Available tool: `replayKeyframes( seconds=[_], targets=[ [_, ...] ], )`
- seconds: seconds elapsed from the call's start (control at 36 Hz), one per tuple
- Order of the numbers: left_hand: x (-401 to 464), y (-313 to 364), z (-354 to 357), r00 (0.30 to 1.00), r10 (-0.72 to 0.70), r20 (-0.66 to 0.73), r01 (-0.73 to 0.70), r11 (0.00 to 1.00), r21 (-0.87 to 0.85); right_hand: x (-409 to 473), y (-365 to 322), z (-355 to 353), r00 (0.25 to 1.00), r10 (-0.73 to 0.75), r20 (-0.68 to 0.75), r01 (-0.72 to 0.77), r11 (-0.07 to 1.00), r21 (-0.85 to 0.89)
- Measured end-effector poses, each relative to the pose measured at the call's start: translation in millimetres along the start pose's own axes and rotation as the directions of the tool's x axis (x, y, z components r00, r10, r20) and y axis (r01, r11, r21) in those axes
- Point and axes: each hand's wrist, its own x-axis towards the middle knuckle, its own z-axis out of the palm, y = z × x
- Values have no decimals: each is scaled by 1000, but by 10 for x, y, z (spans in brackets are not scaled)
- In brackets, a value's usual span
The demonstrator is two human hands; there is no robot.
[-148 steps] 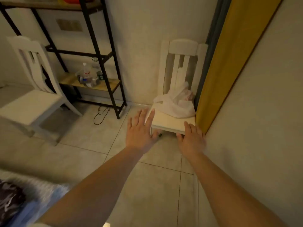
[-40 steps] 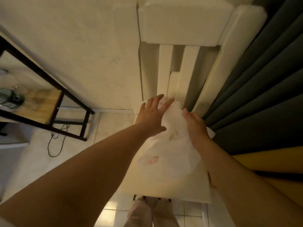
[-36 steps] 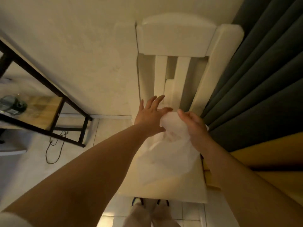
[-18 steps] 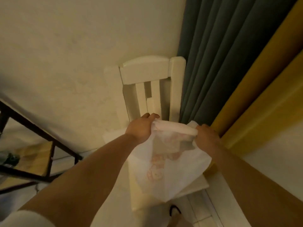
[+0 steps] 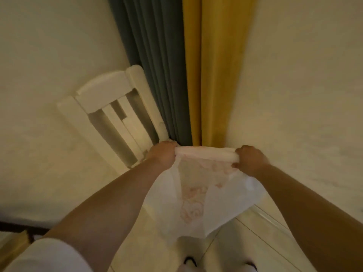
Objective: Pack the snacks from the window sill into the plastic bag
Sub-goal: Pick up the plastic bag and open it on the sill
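A thin white plastic bag with a faint pink print hangs in the air in front of me. My left hand grips its top edge on the left. My right hand grips the top edge on the right. The rim is stretched taut between the two fists, and the rest of the bag droops below them. No snacks and no window sill are in view.
A white wooden chair stands against the wall to the left, behind the bag. A dark grey curtain and a yellow curtain hang straight ahead. Tiled floor lies below, with my feet at the bottom edge.
Both hands lifted the bag off the chair seat and carried it up and to the right. My view turned from the chair towards the curtains and the right wall.
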Motion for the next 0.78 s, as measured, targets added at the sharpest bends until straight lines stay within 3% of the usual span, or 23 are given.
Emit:
replayKeyframes(
  seconds=[0.28, 0.5, 0.67, 0.78],
  targets=[
    [-148, 1644, 246, 973, 229, 15, -218, 945, -244, -1038, 1520, 234, 924, 380, -40, -362, 904, 227],
    [-618, 3132, 400, 895, 440, 68, -429, 894, -132, -2154, 2733, 380, 861, 508, 1, -478, 808, 344],
    [-988, 4178, 473, 789, 613, 46, -612, 790, -26, -2972, 3622, 464, 751, 653, -96, -549, 698, 460],
    [-1147, 4799, 503, 717, 696, 31, -696, 718, -12, -3441, 4071, 462, 630, 763, -148, -602, 599, 528]
  ],
)
